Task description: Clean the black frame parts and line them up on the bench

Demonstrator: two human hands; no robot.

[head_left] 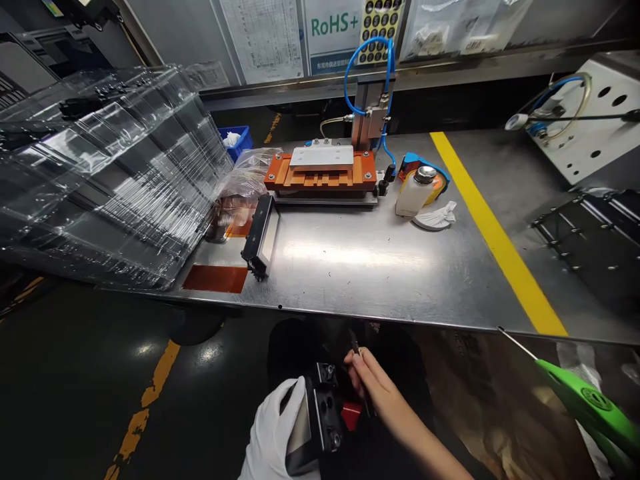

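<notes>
My left hand (273,427), in a white glove, is wrapped round a black block-shaped part (326,410) with screws and round holes along its end, held below the table edge over my lap. Bare, my right hand (370,373) is closed on a slim dark tool (354,341) whose tip points up and away; its exact kind is not clear. Between the hands shows a red piece (351,415), partly hidden, next to the black part. A similar black part (261,237) with a pale flat face stands on the metal table (350,267).
An orange clamping fixture (320,173) with blue air hoses stands at the back. Right of it are a white bottle (415,193) and a white cloth (435,217). Stacked clear trays (125,180) lean in at left. A green-handled tool (585,400) juts at the right edge.
</notes>
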